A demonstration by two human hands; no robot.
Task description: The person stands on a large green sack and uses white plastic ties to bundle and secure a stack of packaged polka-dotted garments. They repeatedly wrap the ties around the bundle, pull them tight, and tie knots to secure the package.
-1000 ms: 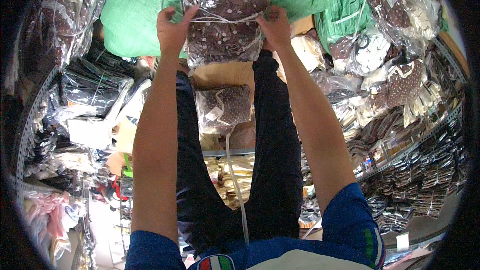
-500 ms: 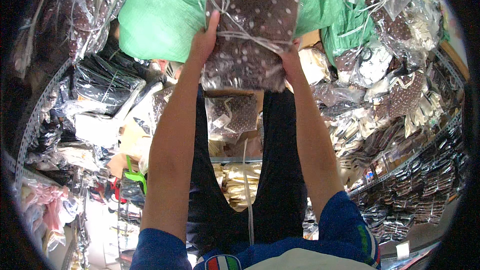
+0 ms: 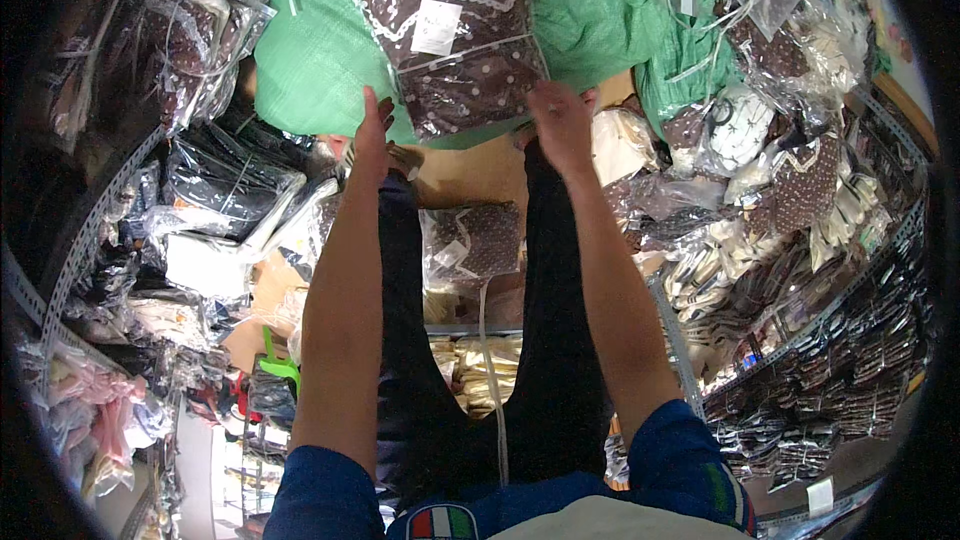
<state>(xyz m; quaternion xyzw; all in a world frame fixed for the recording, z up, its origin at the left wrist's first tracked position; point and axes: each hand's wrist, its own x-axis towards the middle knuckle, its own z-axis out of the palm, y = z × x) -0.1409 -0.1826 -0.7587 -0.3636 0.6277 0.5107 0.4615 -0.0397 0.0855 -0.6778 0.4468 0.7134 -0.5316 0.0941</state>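
A bundle of brown polka-dot cloth [image 3: 470, 30] in clear plastic lies tilted on a large green woven sack [image 3: 320, 60]. White string is tied around it, and its upper side bears white lace trim and a white label. My left hand [image 3: 371, 135] is open just off the bundle's lower left side, holding nothing. Close by the lower right corner is my right hand [image 3: 563, 125], its fingers apart and slightly blurred; whether they touch the plastic I cannot tell. Between my legs sits a smaller dotted brown packet [image 3: 487, 240].
Plastic-wrapped dark garments [image 3: 225, 175] are piled at the left beside a perforated metal rail [image 3: 95, 225]. More dotted packets [image 3: 805, 185] and a white patterned bag [image 3: 740, 125] crowd the right. Stacked brown packets [image 3: 830, 370] fill the lower right. A green plastic piece [image 3: 278, 362] is at lower left.
The bundle has left my hands and now rests on the green sack, turned so that its label and lace show. Both hands have moved back from it and opened.
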